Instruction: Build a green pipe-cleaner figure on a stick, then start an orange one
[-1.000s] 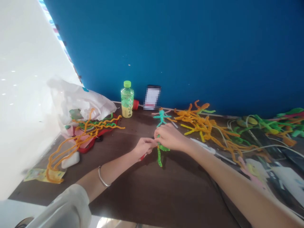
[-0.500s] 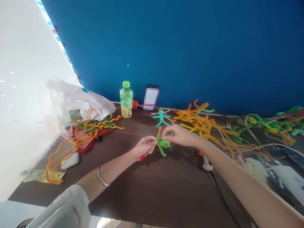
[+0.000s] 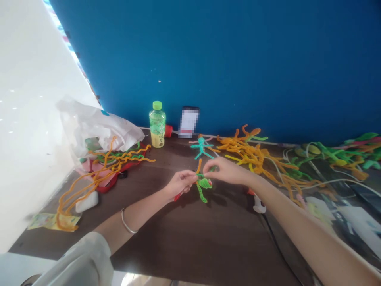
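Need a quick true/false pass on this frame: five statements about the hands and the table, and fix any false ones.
1. The left hand and right hand both touch a green pipe-cleaner figure. True.
2. A silver bangle sits on the right arm. False: it is on the left arm.
3. A green-capped plastic bottle stands upright by the blue wall. True.
4. A teal pipe-cleaner figure lies in the right hand. False: it lies on the dark wood table, apart from both hands.
5. A white plastic bag lies right of the orange pipe-cleaner heap. False: the bag is left of the heap.
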### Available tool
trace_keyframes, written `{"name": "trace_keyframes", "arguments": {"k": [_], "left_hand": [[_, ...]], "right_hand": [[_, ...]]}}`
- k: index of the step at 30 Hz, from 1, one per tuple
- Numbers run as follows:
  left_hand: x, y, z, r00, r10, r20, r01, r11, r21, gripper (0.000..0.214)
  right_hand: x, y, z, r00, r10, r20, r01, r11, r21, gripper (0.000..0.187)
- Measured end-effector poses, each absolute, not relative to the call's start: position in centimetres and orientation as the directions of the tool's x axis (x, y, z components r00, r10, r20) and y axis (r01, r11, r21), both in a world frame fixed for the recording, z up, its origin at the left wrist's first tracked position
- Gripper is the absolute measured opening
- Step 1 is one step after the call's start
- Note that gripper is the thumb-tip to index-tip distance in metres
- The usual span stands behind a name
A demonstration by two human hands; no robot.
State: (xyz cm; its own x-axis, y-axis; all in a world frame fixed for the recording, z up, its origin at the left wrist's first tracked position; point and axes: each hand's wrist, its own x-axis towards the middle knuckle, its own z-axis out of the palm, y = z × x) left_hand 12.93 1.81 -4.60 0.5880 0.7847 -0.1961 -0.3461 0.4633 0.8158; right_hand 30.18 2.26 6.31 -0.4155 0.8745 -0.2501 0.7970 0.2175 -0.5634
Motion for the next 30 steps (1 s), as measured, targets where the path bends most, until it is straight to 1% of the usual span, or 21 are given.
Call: {"name": "trace_keyframes", "arguments": {"k": [4,7,10,14,18,21,23,25,30], "left_hand": [[12.8,1.9,-4.8,0.601,0.784,-0.153,-0.349,0.430,0.833,0.033],[12.6,1.9,-4.7,0.642,0.756,-0.128,-0.293,0.396,0.870,0.030],[12.4,1.7,-4.4,0.695,0.709,-0.120,-0.226,0.373,0.900,0.029],[12.3,1.5,-4.0,0.729,0.671,-0.139,-0.162,0.366,0.916,0.027],[12.5,1.4,-4.0,0.697,0.689,-0.200,-0.115,0.384,0.916,0.029],[12.6,1.5,-4.1,0.679,0.698,-0.228,-0.112,0.405,0.908,0.031],[12.6,1.6,-4.2,0.653,0.714,-0.253,-0.124,0.430,0.894,0.030],[12.6,1.7,-4.3,0.611,0.739,-0.284,-0.155,0.464,0.872,0.030],[12.8,1.9,-4.6,0.528,0.791,-0.307,-0.283,0.505,0.815,0.024]], "right_hand": [[30.8,3.0,5.9,-0.449,0.842,-0.300,0.786,0.212,-0.581,0.021],[31.3,3.7,5.7,-0.477,0.800,-0.363,0.792,0.213,-0.572,0.023],[31.4,4.5,5.6,-0.523,0.742,-0.420,0.797,0.250,-0.550,0.021],[30.3,5.8,5.8,-0.514,0.697,-0.500,0.839,0.287,-0.462,0.018],[27.7,6.7,6.8,-0.471,0.627,-0.621,0.882,0.328,-0.337,0.018],[25.7,6.4,7.5,-0.458,0.676,-0.577,0.887,0.390,-0.248,0.017],[24.9,5.7,7.7,-0.448,0.741,-0.501,0.890,0.423,-0.170,0.017],[24.4,5.1,7.6,-0.458,0.780,-0.427,0.884,0.450,-0.127,0.017],[24.7,3.8,7.4,-0.480,0.832,-0.278,0.877,0.457,-0.144,0.015]]}}
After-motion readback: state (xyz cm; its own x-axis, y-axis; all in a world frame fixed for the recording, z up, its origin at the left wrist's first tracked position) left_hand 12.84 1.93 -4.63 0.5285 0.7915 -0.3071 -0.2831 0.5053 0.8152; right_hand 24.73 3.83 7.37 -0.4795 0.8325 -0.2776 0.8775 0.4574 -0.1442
